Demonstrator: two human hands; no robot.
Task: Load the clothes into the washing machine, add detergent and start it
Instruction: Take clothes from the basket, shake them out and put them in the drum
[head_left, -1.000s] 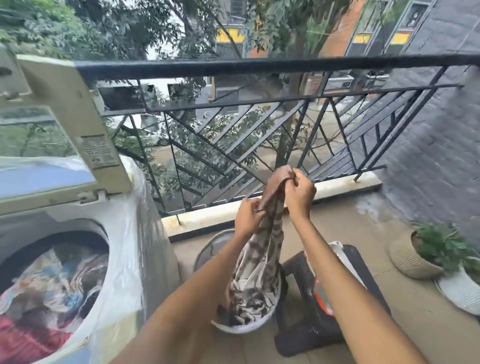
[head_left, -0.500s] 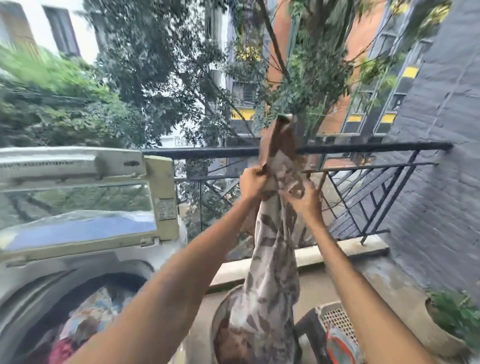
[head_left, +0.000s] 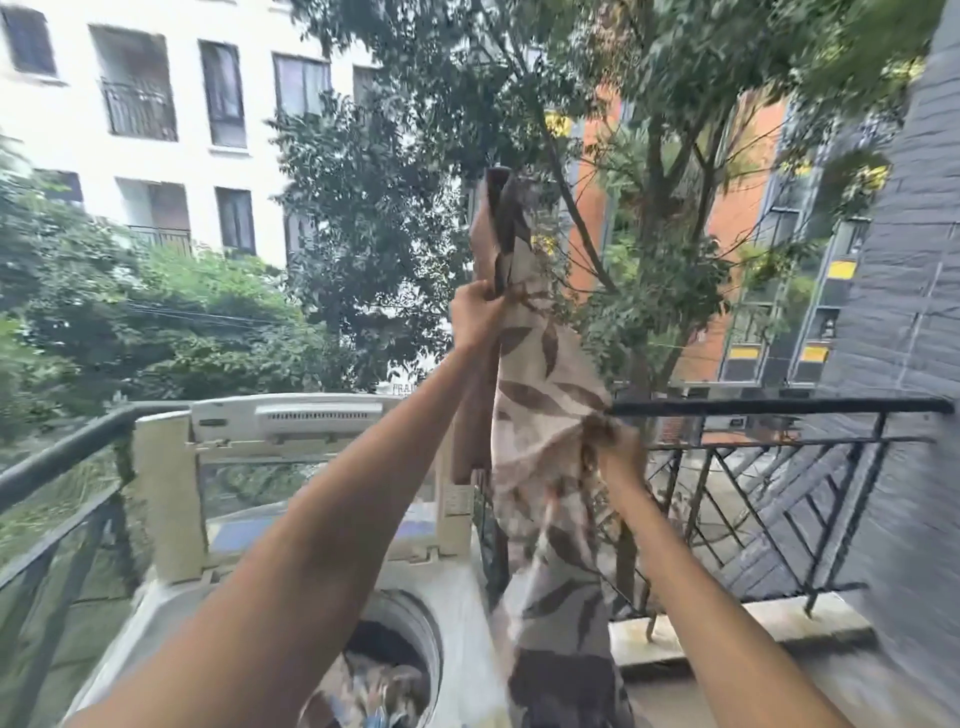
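On a balcony ringed by a black metal railing (head_left: 779, 406), with trees and apartment blocks beyond, a top-loading washing machine (head_left: 457, 613) stood with its lid (head_left: 311, 415) raised and its drum (head_left: 384, 680) already holding clothes. A leaf-printed beige cloth (head_left: 540, 405) hung lengthwise, its long axis near vertical, top end pointing skyward, just right of the open drum and in front of the rail. The left hand (head_left: 475, 317) gripped it near the top; the right hand (head_left: 615, 452) clutched its edge lower down.
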